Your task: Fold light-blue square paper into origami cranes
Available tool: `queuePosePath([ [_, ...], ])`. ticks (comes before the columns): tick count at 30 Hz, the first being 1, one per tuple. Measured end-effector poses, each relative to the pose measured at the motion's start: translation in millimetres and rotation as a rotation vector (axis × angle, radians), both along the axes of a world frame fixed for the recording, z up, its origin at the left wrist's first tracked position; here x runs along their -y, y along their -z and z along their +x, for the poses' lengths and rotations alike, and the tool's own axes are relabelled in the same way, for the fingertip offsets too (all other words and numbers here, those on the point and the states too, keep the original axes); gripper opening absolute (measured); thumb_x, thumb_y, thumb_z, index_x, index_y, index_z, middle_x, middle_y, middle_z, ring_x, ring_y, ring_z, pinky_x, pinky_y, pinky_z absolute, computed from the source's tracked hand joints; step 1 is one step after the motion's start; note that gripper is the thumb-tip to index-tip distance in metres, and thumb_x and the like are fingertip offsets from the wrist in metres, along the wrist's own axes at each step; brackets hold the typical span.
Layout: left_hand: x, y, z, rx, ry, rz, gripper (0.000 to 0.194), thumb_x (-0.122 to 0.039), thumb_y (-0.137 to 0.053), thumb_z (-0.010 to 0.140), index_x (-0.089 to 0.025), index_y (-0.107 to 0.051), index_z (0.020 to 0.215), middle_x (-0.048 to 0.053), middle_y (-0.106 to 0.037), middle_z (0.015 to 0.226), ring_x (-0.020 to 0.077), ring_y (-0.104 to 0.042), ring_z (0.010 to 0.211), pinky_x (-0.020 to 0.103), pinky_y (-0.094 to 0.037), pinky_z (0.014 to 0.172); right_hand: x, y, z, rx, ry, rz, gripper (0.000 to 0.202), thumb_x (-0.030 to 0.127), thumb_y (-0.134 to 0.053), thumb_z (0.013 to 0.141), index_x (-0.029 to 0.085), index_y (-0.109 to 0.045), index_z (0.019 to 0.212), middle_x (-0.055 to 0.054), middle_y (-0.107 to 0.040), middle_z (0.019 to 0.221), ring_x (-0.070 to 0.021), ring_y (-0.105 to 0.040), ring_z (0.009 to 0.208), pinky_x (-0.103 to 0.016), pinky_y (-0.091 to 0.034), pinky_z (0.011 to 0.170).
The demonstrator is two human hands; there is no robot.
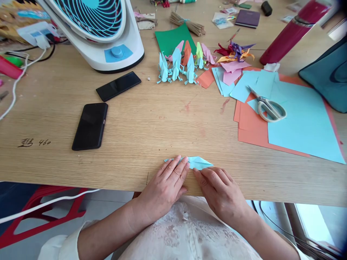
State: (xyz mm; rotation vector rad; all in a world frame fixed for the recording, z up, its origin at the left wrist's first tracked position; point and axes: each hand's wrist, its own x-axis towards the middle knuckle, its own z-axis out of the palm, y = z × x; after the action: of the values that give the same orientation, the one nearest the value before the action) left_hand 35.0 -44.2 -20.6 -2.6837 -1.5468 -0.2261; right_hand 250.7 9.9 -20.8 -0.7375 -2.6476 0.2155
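A narrow folded piece of light blue paper (200, 162) lies near the front edge of the table, with pointed ends. Across its left half my left hand (170, 180) rests flat, fingers stretched out and pressing it down. My right hand (221, 189) is closed with curled fingers, its thumb and fingertips at the lower right edge of the paper. What lies under the left fingers is hidden.
Scissors (267, 104) lie on light blue sheets (300, 126) and orange sheets (252, 131) at the right. Folded paper figures (176, 63) stand at the back. Two phones (90, 126) and a fan (116, 54) are on the left; a dark red bottle (290, 36) is at the right.
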Motion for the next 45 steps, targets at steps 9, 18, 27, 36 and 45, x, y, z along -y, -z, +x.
queuePosePath([
  [9, 0, 0.8, -1, 0.002, 0.011, -0.004, 0.050, -0.032, -0.038, 0.104, -0.003, -0.043, 0.144, 0.016, -0.042, 0.154, 0.0303, -0.041, 0.142, 0.042, -0.038, 0.113, -2, -3.1, 7, 0.016, 0.000, 0.019, 0.028, 0.006, -0.045, 0.096, 0.009, -0.059, 0.120, -0.014, -0.064, 0.103, -0.0235, -0.057, 0.089, -0.039, -0.050, 0.080],
  [18, 0, 5.3, -2, 0.014, -0.009, 0.000, 0.051, -0.035, -0.040, 0.103, -0.007, -0.044, 0.144, 0.013, -0.041, 0.155, 0.0285, -0.041, 0.142, 0.041, -0.037, 0.113, -3, -5.9, 2, 0.049, 0.043, 0.089, 0.023, 0.011, -0.052, 0.095, 0.012, -0.063, 0.115, -0.009, -0.066, 0.093, -0.0204, -0.054, 0.077, -0.036, -0.045, 0.070],
  [27, -1, 7.0, -1, -0.026, -0.004, 0.069, 0.051, -0.040, -0.039, 0.103, -0.007, -0.048, 0.141, 0.012, -0.046, 0.152, 0.0283, -0.044, 0.139, 0.044, -0.036, 0.113, -19, -16.5, -6, -0.053, 0.008, -0.033, 0.030, 0.009, -0.048, 0.095, 0.014, -0.060, 0.123, -0.015, -0.063, 0.116, -0.0229, -0.057, 0.094, -0.038, -0.050, 0.080],
  [36, -4, 3.5, 0, -0.103, 0.041, 0.107, 0.053, -0.042, -0.047, 0.100, -0.004, -0.055, 0.136, 0.015, -0.049, 0.149, 0.0299, -0.046, 0.137, 0.044, -0.034, 0.114, -32, -8.8, -15, 0.041, -0.080, -0.019, 0.033, 0.013, -0.050, 0.095, 0.017, -0.064, 0.125, -0.014, -0.066, 0.120, -0.0247, -0.059, 0.103, -0.045, -0.048, 0.092],
  [45, -10, 6.4, -7, 0.097, 0.002, 0.116, 0.036, -0.034, -0.052, 0.099, -0.016, -0.061, 0.128, 0.010, -0.063, 0.135, 0.0225, -0.054, 0.128, 0.044, -0.038, 0.112, -32, -9.3, -33, -0.012, 0.096, -0.133, 0.016, 0.010, -0.051, 0.093, 0.017, -0.062, 0.101, -0.010, -0.064, 0.103, -0.0215, -0.058, 0.094, -0.036, -0.048, 0.084],
])
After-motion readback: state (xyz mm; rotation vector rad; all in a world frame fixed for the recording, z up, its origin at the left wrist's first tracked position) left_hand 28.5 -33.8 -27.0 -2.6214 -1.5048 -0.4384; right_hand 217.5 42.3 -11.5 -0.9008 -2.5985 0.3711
